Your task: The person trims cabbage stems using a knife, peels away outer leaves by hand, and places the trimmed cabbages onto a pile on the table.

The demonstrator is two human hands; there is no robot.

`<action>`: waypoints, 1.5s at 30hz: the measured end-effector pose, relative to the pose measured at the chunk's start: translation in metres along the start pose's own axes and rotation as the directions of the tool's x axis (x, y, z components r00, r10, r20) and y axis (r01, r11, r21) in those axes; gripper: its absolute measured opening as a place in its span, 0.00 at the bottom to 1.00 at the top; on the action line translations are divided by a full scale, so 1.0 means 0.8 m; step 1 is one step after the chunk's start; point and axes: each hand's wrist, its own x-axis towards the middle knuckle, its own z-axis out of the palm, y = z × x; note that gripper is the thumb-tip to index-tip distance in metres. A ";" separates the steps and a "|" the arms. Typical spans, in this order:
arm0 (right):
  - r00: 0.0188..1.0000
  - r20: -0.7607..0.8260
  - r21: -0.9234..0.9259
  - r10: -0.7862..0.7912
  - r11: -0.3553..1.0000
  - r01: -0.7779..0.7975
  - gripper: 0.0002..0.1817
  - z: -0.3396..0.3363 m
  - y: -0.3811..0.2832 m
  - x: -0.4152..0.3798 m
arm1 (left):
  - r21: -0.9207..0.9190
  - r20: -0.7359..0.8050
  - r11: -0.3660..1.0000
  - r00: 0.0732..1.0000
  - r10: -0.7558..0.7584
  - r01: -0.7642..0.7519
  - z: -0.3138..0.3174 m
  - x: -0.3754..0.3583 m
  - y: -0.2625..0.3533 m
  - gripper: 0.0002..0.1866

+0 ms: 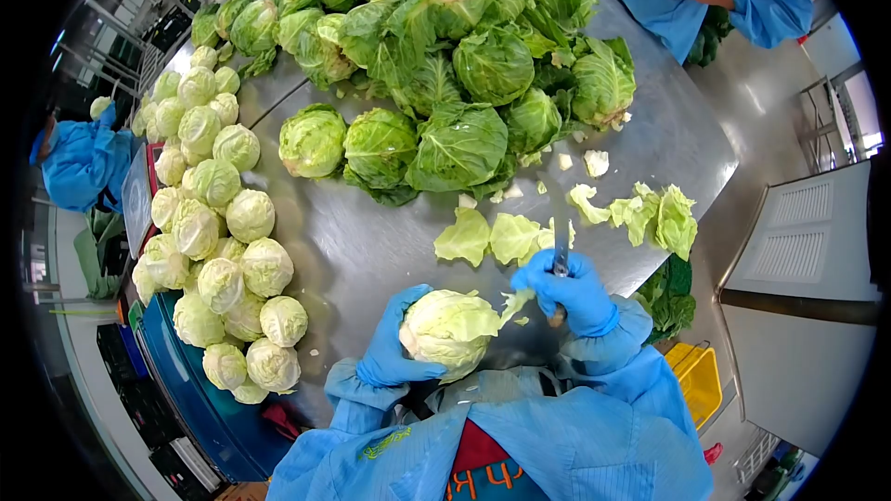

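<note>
**First speaker:** Where is the cabbage, and which of your hands has it?

**Second speaker:** Your left hand point(394, 343), in a blue glove, cups the pale cabbage point(452, 329) from its left side, fingers curved around it. It is close in front of your body, at the near edge of the steel table point(357, 241).

**First speaker:** And your right hand point(575, 295)?

**Second speaker:** Also gloved in blue, its fingers are closed around the handle of a knife point(561, 241), the blade pointing away from you. A strip of leaf point(513, 304) sticks out from the cabbage toward that hand; whether your fingers touch it, I cannot tell.

**First speaker:** What lies around your hands?

**Second speaker:** Just beyond the knife hand, loose leaves point(464, 237) are scattered on the metal. Farther off is a heap of green cabbages point(459, 144) with dark outer leaves. To your left, paler, rounder cabbages point(218, 183) are piled along the table. A yellow crate point(694, 380) is low on your right; at far left is a person in blue point(88, 162).
</note>
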 end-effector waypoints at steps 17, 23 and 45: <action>0.993 0.114 -0.293 -0.019 0.955 0.052 0.09 0.014 0.038 0.017 | 0.206 -0.004 0.976 0.998 -0.070 0.070 -0.008 0.002 -0.001 0.56; 0.947 -0.321 0.080 0.030 0.997 -0.005 0.09 -0.014 0.005 0.013 | 0.331 0.028 0.943 0.998 -0.058 0.045 -0.017 0.004 -0.008 0.55; 0.891 0.249 -0.963 -0.380 -0.190 0.189 0.27 0.044 0.234 0.060 | -0.471 -0.316 0.879 0.945 -0.084 -0.079 -0.095 -0.072 -0.056 0.40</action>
